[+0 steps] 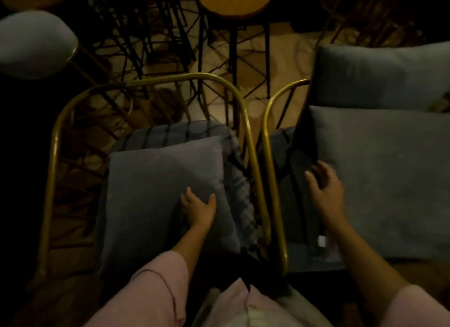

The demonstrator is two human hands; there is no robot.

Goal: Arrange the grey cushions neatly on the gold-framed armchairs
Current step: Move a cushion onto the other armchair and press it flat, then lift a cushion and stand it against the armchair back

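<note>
Two gold-framed armchairs stand side by side below me. On the left armchair [52, 161] a grey cushion [158, 195] lies flat over the seat pad. My left hand [199, 208] rests on that cushion's right part, fingers spread. The right armchair [272, 170] carries a large grey cushion [394, 178] on its seat and another grey cushion [379, 75] behind it. At the large cushion's left edge is my right hand [326, 190], fingers apart and touching it. Whether it grips the edge is unclear in the dim light.
Round wooden stools [235, 1] on thin black legs crowd the floor behind the chairs. A grey padded seat with a gold rim [34, 44] sits at the far left. The two chair frames almost touch in the middle. The room is dark.
</note>
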